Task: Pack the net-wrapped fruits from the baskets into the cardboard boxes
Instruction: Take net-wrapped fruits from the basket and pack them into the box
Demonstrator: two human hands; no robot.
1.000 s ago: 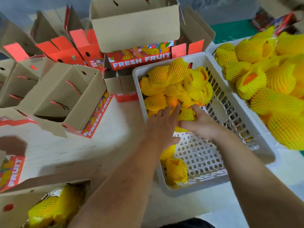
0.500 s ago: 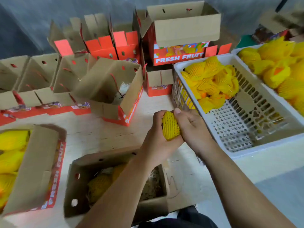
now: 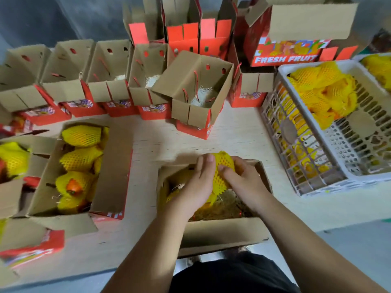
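Both hands hold one fruit in yellow foam net [image 3: 222, 172] over the open cardboard box [image 3: 222, 231] right in front of me. My left hand [image 3: 195, 185] grips the fruit's left side and my right hand [image 3: 243, 182] grips its right side. Under the hands the box holds straw and at least one more yellow-netted fruit, partly hidden. At the right stands a white plastic basket [image 3: 317, 166] with several netted fruits [image 3: 323, 89] heaped at its far end.
A box [image 3: 112, 166] to the left holds several netted fruits, and another filled box [image 3: 12, 159] sits at the far left edge. A row of open boxes with straw [image 3: 105, 77] lines the back; one box [image 3: 198, 92] stands tilted mid-table. A second fruit basket [image 3: 378, 68] is at far right.
Both hands lifted a netted fruit out of the white basket and carried it left and down over the near box. My view swung left, bringing the filled boxes into sight.
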